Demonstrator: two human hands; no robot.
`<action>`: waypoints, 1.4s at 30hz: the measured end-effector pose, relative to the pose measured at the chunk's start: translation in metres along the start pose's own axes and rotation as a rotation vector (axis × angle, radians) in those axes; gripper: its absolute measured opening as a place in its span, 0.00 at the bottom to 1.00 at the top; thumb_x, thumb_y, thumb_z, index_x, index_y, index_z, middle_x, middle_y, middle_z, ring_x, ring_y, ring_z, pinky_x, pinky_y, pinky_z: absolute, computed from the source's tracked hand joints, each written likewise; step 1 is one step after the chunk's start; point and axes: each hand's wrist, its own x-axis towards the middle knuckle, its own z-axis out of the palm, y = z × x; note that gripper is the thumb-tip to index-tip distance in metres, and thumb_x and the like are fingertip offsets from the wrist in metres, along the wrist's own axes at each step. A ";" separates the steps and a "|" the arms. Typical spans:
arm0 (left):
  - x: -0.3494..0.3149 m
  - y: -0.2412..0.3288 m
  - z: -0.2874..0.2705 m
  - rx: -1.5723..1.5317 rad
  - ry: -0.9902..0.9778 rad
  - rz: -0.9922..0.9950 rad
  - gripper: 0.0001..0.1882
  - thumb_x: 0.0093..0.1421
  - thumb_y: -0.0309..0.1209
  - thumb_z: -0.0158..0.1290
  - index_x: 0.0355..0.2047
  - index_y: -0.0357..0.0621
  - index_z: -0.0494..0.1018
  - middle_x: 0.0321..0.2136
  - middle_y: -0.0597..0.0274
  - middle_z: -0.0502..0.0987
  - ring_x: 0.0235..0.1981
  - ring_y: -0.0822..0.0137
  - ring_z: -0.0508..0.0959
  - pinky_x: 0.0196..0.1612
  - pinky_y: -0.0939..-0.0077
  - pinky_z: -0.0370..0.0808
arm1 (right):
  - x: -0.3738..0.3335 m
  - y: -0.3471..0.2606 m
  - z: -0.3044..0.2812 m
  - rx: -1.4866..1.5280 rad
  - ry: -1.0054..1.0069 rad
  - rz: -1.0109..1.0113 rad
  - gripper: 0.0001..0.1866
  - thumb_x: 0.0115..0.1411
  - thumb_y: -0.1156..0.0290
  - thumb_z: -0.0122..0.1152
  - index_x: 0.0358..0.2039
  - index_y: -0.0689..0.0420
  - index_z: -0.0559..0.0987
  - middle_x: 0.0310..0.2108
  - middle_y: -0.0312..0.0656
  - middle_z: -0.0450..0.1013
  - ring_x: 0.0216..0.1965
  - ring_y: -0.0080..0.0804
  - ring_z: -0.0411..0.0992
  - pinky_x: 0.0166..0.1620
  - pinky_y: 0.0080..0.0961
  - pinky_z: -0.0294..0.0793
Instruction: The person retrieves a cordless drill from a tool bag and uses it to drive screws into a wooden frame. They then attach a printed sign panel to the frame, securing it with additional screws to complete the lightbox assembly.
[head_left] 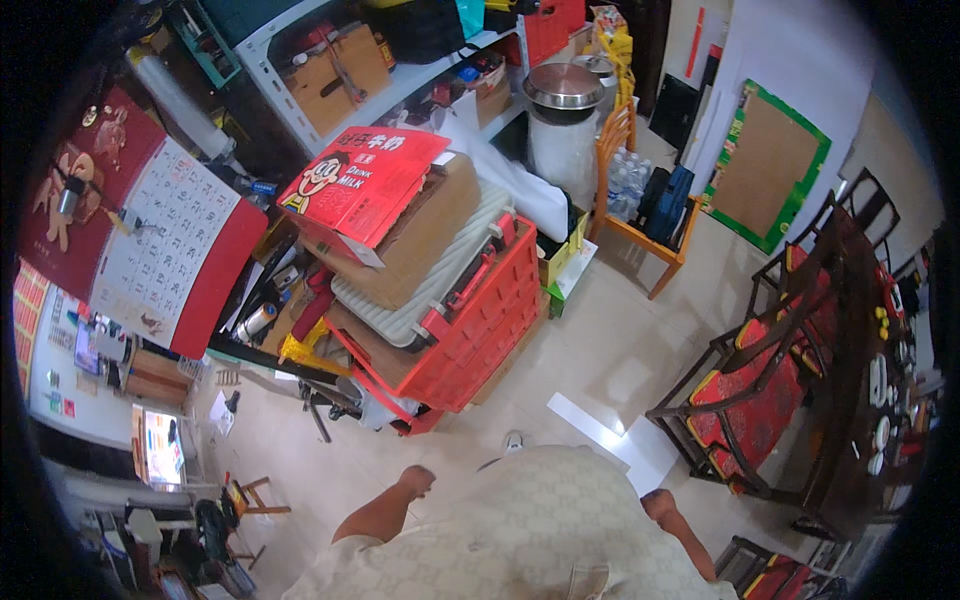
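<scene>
Beyond loosely curled left hand [418, 481], red crate [488, 322], apart, right hand [657, 504], grip unclear

Smooth, faintly shiny plastic on the red crate [490, 322]; ridged, matt plastic on the grey case [462, 250]; glossy printed cardboard on the red carton [365, 185]; polished metal on the basin [565, 85]; varnished wood on the orange-brown chair [645, 257]; soft matt cloth on the shirt [510, 525]; glossy floor [570, 355].

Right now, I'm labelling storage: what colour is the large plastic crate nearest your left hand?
Red plastic crate, clearest in the head view.
</scene>
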 end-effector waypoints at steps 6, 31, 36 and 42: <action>-0.037 0.010 0.063 0.332 -0.077 0.065 0.10 0.50 0.26 0.61 0.34 0.45 0.79 0.34 0.54 0.80 0.38 0.55 0.81 0.36 0.59 0.80 | 0.043 0.029 -0.081 0.791 0.143 0.360 0.13 0.52 0.64 0.59 0.27 0.62 0.83 0.32 0.48 0.81 0.34 0.47 0.80 0.42 0.39 0.78; -0.031 0.128 0.023 -0.455 0.216 -0.307 0.15 0.55 0.40 0.53 0.29 0.41 0.79 0.34 0.49 0.81 0.36 0.52 0.80 0.39 0.57 0.77 | 0.020 0.076 -0.051 0.397 0.013 0.049 0.12 0.56 0.67 0.52 0.24 0.57 0.82 0.29 0.48 0.79 0.30 0.44 0.78 0.38 0.40 0.78; -0.046 0.164 0.024 -0.748 0.431 -0.313 0.16 0.55 0.41 0.55 0.33 0.39 0.78 0.34 0.46 0.81 0.39 0.47 0.80 0.43 0.59 0.77 | 0.018 0.074 -0.085 0.595 -0.065 0.009 0.13 0.58 0.67 0.57 0.27 0.65 0.79 0.22 0.47 0.77 0.22 0.37 0.77 0.30 0.35 0.78; -0.087 0.186 0.045 -0.779 0.512 -0.357 0.17 0.57 0.39 0.58 0.39 0.37 0.78 0.32 0.51 0.82 0.35 0.59 0.81 0.41 0.67 0.77 | 0.060 0.098 -0.105 -0.082 -0.076 -0.562 0.10 0.52 0.66 0.63 0.28 0.61 0.81 0.30 0.51 0.79 0.31 0.50 0.78 0.36 0.42 0.79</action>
